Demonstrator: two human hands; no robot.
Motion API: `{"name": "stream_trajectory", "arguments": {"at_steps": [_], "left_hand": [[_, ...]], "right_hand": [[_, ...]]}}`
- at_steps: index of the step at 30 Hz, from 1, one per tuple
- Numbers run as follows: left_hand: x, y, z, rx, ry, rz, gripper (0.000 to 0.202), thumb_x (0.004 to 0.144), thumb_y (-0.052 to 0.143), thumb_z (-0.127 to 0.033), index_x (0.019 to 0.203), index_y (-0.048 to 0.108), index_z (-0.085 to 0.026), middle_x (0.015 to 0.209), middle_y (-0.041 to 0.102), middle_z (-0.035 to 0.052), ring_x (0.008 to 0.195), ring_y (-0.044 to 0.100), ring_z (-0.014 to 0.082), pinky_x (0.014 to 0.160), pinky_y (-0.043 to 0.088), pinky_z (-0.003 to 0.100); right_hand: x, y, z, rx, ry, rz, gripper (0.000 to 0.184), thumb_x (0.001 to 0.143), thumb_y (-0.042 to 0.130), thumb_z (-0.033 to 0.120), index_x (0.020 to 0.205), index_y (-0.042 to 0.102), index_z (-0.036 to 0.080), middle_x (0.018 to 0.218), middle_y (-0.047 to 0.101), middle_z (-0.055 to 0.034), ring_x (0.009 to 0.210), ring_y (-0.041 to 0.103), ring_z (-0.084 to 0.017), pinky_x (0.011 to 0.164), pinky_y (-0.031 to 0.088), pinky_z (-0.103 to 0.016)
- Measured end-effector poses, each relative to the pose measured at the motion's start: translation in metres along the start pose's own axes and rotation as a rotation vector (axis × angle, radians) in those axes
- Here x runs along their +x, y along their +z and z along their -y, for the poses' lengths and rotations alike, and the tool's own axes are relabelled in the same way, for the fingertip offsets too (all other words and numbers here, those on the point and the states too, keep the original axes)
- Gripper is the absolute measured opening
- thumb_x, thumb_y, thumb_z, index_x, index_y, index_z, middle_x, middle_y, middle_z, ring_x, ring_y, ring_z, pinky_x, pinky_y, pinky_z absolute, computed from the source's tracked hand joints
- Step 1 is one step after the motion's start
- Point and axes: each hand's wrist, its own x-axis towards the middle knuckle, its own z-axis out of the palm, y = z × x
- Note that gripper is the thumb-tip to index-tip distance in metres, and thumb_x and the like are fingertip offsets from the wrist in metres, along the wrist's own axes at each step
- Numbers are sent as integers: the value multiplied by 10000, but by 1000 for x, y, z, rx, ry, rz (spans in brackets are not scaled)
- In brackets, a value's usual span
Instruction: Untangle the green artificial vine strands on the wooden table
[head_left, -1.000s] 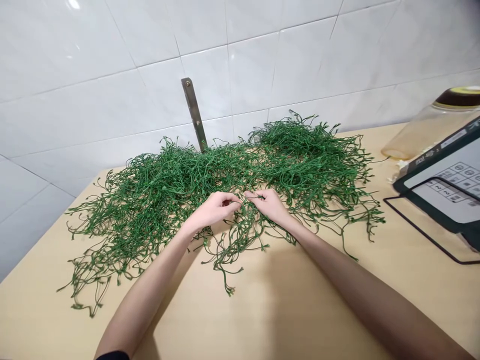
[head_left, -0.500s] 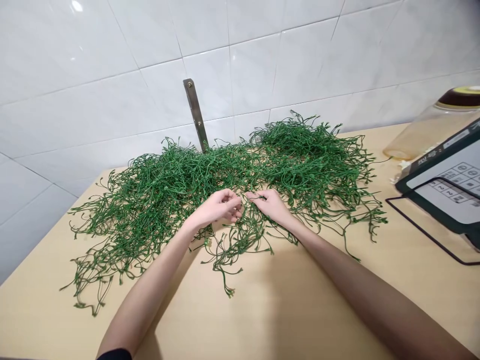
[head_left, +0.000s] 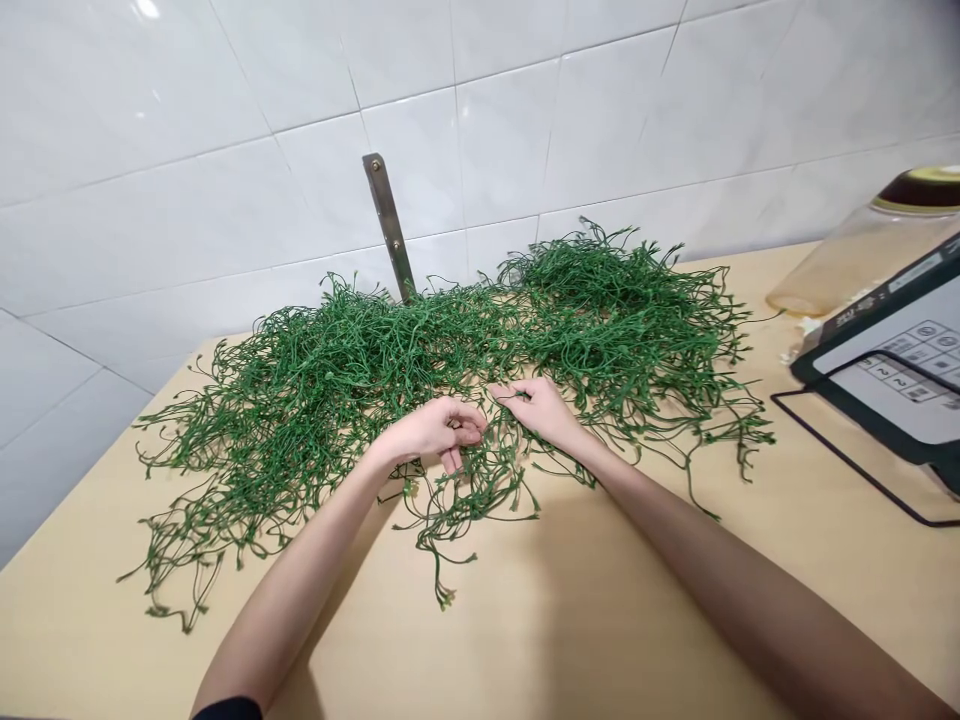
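A wide tangle of thin green artificial plant stems [head_left: 322,370] with small branched tips covers the table. My left hand [head_left: 439,430] is bent over a small loose clump of stems [head_left: 487,480] at the near edge of the tangle. Its thumb and index finger are pinched on stems, while other fingers point down into the clump. Just to the right, my right hand [head_left: 541,408] has thumb and fingers pressed together on a thin green stem. The fingertips of both hands are close together but apart. Which stem runs between them I cannot tell.
A thicker heap of green stems [head_left: 615,310] lies at the back right. Against the tiled wall [head_left: 510,130] stands a metal bracket [head_left: 388,225]. On the right are a clear jar with a dark lid [head_left: 840,255] and a dark-framed device with a wire stand [head_left: 900,370]. The table [head_left: 465,660] is light wood.
My left hand has moved slightly down, its fingers now lower over the small clump. The clump's near strands have shifted a little left and toward me. My right hand has barely moved.
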Motion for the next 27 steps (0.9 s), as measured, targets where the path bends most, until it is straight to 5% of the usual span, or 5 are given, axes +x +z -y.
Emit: {"name": "stream_trajectory", "arguments": {"at_steps": [7, 11, 17, 23, 27], "left_hand": [[3, 7, -2, 49, 249, 4, 279, 722, 745, -302, 894, 579, -160, 699, 584, -27, 585, 538, 85, 516, 391, 192], [9, 20, 3, 192, 365, -104, 405, 662, 807, -344, 938, 561, -178, 740, 520, -43, 641, 447, 92, 551, 325, 205], [9, 30, -1, 147, 410, -128, 277, 773, 712, -299, 944, 539, -168, 691, 491, -50, 595, 410, 89, 563, 315, 223], [7, 22, -2, 18, 384, -102, 291, 760, 714, -290, 944, 528, -162, 625, 373, -89, 567, 372, 73, 556, 305, 214], [9, 19, 2, 82, 406, -89, 224, 786, 670, -251, 947, 546, -158, 704, 451, -60, 604, 415, 73, 570, 329, 214]], "right_hand": [[-1, -2, 1, 2, 2, 27, 534, 783, 517, 614, 468, 458, 187, 472, 293, 47, 495, 275, -101, 504, 218, -266], [-2, -3, 2, 8, 5, 56, 491, 814, 507, 534, 483, 556, 174, 433, 410, 31, 469, 331, -107, 501, 257, -262], [-2, -2, 2, 38, -2, 60, 356, 751, 497, 371, 455, 544, 179, 489, 557, -3, 504, 416, -116, 535, 310, -254], [-2, -3, 2, 47, 6, 51, 271, 695, 479, 305, 494, 595, 165, 480, 523, 19, 490, 379, -103, 515, 283, -244], [-1, -2, 0, 46, 17, 46, 293, 701, 497, 352, 491, 580, 166, 454, 463, 27, 487, 344, -101, 506, 265, -243]]}}
